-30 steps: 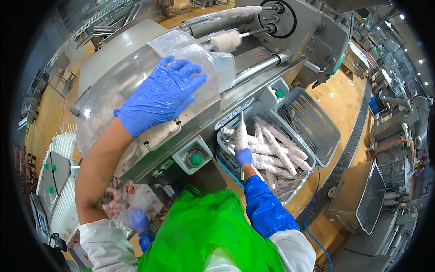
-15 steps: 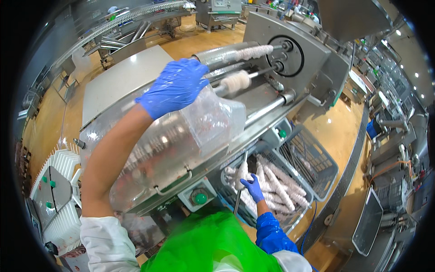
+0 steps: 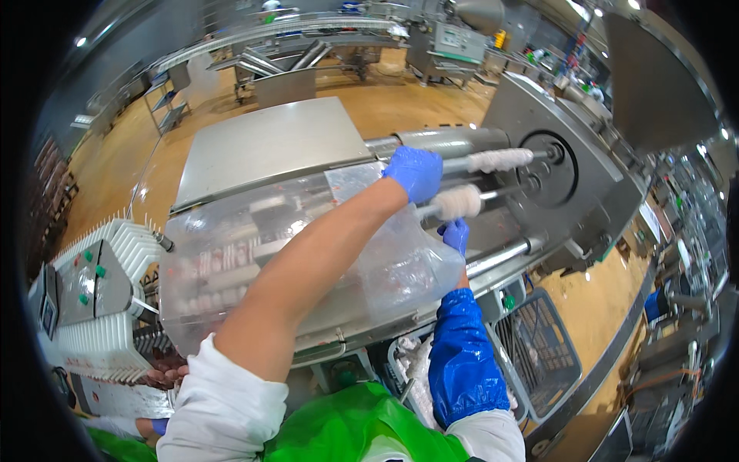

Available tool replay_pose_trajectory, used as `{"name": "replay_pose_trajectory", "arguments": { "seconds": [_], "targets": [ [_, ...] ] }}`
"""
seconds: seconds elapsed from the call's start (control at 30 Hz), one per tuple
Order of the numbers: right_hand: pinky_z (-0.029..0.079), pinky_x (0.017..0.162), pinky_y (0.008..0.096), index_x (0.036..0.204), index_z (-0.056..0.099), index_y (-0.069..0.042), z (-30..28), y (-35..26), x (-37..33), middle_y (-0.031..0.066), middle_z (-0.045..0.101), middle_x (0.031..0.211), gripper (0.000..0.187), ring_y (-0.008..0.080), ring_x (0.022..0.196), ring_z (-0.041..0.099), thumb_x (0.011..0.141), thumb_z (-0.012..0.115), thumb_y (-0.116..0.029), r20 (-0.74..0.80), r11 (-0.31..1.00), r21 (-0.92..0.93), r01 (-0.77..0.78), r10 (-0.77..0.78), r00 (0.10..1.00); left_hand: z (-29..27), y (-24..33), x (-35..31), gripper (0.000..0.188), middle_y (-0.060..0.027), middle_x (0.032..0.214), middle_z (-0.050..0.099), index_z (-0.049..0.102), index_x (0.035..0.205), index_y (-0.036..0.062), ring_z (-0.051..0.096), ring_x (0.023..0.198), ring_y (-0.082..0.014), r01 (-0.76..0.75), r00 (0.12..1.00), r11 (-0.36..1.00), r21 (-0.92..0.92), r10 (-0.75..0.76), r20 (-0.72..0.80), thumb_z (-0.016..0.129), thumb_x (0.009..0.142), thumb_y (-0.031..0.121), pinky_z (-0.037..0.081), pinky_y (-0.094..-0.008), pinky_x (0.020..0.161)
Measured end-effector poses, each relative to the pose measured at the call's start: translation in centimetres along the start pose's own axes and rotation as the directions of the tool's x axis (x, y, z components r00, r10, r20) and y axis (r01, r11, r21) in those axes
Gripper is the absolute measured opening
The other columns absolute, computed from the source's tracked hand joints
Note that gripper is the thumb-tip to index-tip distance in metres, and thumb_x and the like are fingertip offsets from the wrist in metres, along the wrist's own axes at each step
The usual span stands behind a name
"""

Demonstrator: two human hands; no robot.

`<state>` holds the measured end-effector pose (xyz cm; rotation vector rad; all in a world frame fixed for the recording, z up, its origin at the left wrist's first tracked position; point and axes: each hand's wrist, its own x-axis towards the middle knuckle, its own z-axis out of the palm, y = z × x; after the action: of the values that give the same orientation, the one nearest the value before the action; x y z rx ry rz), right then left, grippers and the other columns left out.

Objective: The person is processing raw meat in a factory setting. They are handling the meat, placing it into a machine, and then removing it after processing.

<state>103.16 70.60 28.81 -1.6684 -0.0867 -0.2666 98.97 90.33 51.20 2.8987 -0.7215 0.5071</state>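
My left hand (image 3: pixel 416 173), in a blue glove, is closed around the near end of the upper metal stuffing tube (image 3: pixel 456 164). A white shirred casing (image 3: pixel 500 160) sits farther along that tube. Just below, my right hand (image 3: pixel 456 235), also blue-gloved, has its fingers curled beside the lower tube; what they hold, if anything, is hidden. A second bunched white casing (image 3: pixel 459 202) is on the lower tube, close above my right hand. Under my left forearm lies a clear plastic cover (image 3: pixel 400 266) over the machine, with sausages showing through it.
A crate of white casings (image 3: pixel 419 377) is partly hidden under my right sleeve, beside a grey crate (image 3: pixel 543 346). The steel machine housing (image 3: pixel 570 177) stands at the right. White-finned conveyor (image 3: pixel 100 339) is at left. Another person's gloved hand (image 3: pixel 159 426) shows at lower left.
My right hand has left the crate of casings and risen to the lower tube. My left hand has moved onto the upper tube's end. The view has shifted.
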Motion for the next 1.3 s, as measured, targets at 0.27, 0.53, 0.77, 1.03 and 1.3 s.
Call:
{"name": "replay_pose_trajectory", "arguments": {
  "seconds": [0.27, 0.53, 0.77, 1.03, 1.3],
  "targets": [
    [0.041, 0.05, 0.0261, 0.086, 0.066, -0.001, -1.3, -0.8, 0.3, 0.0029, 0.059, 0.068, 0.02, 0.0105, 0.053, 0.05, 0.087, 0.046, -0.004, 0.056, 0.994, 0.076, -0.078, 0.073, 0.996, -0.1, -1.3, -2.0, 0.022, -0.018, 0.071, 0.067, 0.064, 0.083, 0.0049, 0.068, 0.067, -0.0343, 0.011, 0.995, 1.0, 0.017, -0.009, -0.1, 0.057, 0.086, 0.026, 0.051, -0.0479, 0.059],
    [0.039, 0.048, 0.0266, 0.089, 0.068, -0.003, -3.2, 0.2, 2.1, 0.0015, 0.058, 0.066, 0.021, 0.0099, 0.051, 0.049, 0.088, 0.047, -0.005, 0.051, 0.996, 0.093, 0.008, -0.013, 0.999, -0.6, -1.4, -2.0, 0.021, -0.0193, 0.073, 0.067, 0.063, 0.083, 0.0031, 0.067, 0.068, -0.0365, -0.001, 0.998, 0.999, -0.036, -0.001, -0.062, 0.055, 0.085, 0.022, 0.053, -0.0479, 0.062],
    [0.049, 0.056, 0.0278, 0.113, 0.067, -0.004, -3.3, -0.3, 0.6, 0.0057, 0.069, 0.084, 0.029, 0.0129, 0.065, 0.062, 0.089, 0.052, -0.003, 0.263, 0.998, -0.035, -0.043, 0.051, 0.963, 0.0, -2.2, -1.8, 0.02, -0.0177, 0.072, 0.067, 0.063, 0.082, 0.0036, 0.068, 0.067, -0.0346, -0.01, 0.999, 1.0, 0.015, 0.011, -0.053, 0.056, 0.083, 0.022, 0.052, -0.0474, 0.059],
    [0.043, 0.095, 0.0386, 0.123, 0.059, 0.003, -17.9, -11.4, 18.2, 0.0174, 0.063, 0.115, 0.039, 0.0264, 0.107, 0.059, 0.099, 0.049, -0.026, -0.179, 0.768, -0.488, 0.414, -0.552, 0.814, -0.4, -0.1, -1.2, 0.018, -0.0147, 0.07, 0.067, 0.066, 0.079, 0.0064, 0.068, 0.067, -0.0314, -0.043, 0.997, 0.998, 0.054, 0.047, -0.066, 0.057, 0.08, 0.021, 0.05, -0.0466, 0.058],
    [0.047, 0.085, 0.0446, 0.104, 0.065, -0.005, -3.7, -12.6, 13.8, 0.0208, 0.062, 0.099, 0.023, 0.0342, 0.096, 0.06, 0.096, 0.05, -0.021, 0.215, 0.499, -0.606, 0.619, -0.646, 0.732, -0.5, -1.0, -1.7, 0.019, -0.0171, 0.072, 0.067, 0.069, 0.079, 0.0058, 0.069, 0.07, -0.0332, -0.041, 0.996, 0.991, 0.131, 0.05, -0.073, 0.056, 0.081, 0.02, 0.052, -0.048, 0.061]
  ]
}}
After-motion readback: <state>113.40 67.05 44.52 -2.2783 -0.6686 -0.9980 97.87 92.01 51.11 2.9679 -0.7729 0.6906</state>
